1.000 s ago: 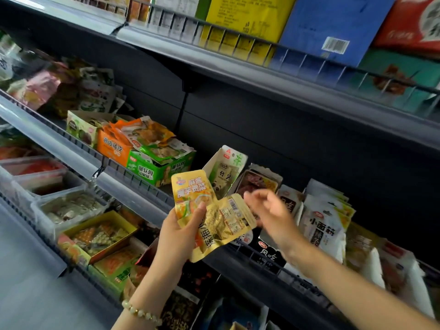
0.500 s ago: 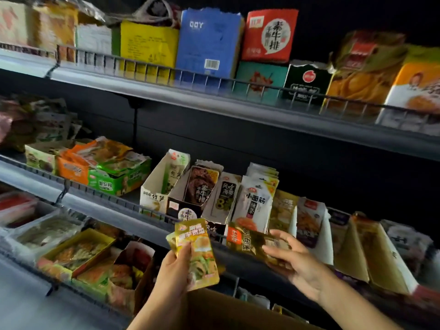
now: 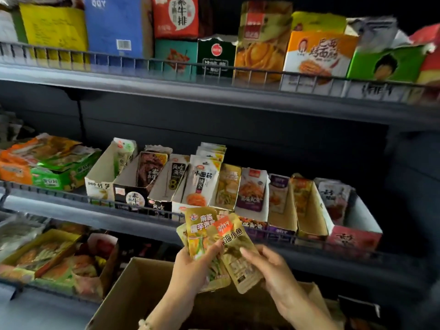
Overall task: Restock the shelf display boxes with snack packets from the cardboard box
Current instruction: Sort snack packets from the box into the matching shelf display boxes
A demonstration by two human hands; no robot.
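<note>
Packets are in both of my hands, held up above the open cardboard box [image 3: 133,289] and in front of the middle shelf [image 3: 71,210]. My left hand [image 3: 190,270] grips the yellow packet [image 3: 201,231] by its lower half, with the thumb across the front and the other fingers behind. Its long axis stands nearly upright, and the printed top end points up toward the display boxes [image 3: 307,210]. Behind it, on the left, the edge of one more yellow packet shows; how many I hold there I cannot tell.

My right hand [image 3: 273,275] pinches the olive packet [image 3: 234,252] at its lower right edge, with the fingers curled on the front. This packet overlaps the right side of the yellow one. Its long axis is tilted: the top with the orange label leans to the left, and the bottom end goes to the right and near. Most of each packet stands above the grip.

The bottom of the yellow packet is covered by my left hand and by the olive packet. The inside of the cardboard box is dark, and its near part is cut off at the lower edge. The far right of the shelf is blurred.
</note>
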